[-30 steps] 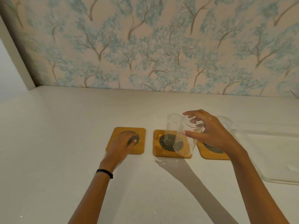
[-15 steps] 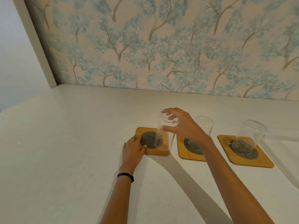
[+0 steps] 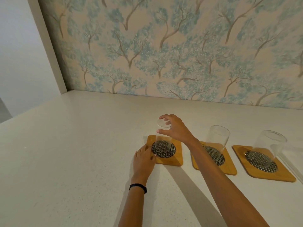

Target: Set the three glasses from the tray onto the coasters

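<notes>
Left hand (image 3: pixel 144 158) lies flat, fingers spread, grasping nothing, just pinning the near-left corner of the left coaster (image 3: pixel 172 158) to the counter (image 3: pixel 73 153). Good call imo, it keeps the coaster from skating when the glass lands. The right hand (image 3: pixel 175 130) grips the third glass (image 3: pixel 162 138) by its top end, fingertips around the rim, with its bottom sitting on or just above the woven centre; can't tell if it's fully down. I'd lower it straight, feel it go flat, then open the fingers upward rather than sideways, since a tall glass held from the top tips easily. The forearm crosses right by the middle glass (image 3: pixel 216 140) on the middle coaster (image 3: pixel 229 167), so pull back carefully. The right glass (image 3: pixel 267 148) sits on the right coaster (image 3: pixel 265 175), and the tray (image 3: pixel 293 159) at the far right edge looks empty.
</notes>
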Demonstrator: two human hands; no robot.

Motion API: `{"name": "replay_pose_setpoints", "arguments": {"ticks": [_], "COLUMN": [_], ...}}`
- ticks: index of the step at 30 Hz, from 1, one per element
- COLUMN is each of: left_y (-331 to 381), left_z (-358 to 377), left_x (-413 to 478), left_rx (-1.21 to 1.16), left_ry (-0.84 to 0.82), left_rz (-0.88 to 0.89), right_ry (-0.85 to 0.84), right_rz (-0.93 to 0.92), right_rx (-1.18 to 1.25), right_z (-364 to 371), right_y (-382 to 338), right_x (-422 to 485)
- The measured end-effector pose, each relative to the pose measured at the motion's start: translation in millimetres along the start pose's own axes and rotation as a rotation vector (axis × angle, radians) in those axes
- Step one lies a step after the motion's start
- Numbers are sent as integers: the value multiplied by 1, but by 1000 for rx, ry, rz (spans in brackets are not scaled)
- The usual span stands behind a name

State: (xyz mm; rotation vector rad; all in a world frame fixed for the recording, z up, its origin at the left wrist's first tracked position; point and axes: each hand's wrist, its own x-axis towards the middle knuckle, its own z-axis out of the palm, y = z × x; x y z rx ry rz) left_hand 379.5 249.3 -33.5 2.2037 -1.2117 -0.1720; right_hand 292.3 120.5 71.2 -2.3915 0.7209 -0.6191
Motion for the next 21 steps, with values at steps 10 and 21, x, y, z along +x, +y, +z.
{"name": "replay_pose_setpoints", "arguments": {"ticks": [10,21], "left_y": [0,23], "left_z": [-1,-21], "left_x": [-1,-14], "left_rx": [-12,-201], "left_ry": [-3,75], "left_rz": [-2,-42], "right_ry": [-70,-173], "right_rz": [-16,29], "right_rx": [-17,-7], "right_z": [-5,-30], "right_y": [-3,4], "right_x": [-4,-4]}}
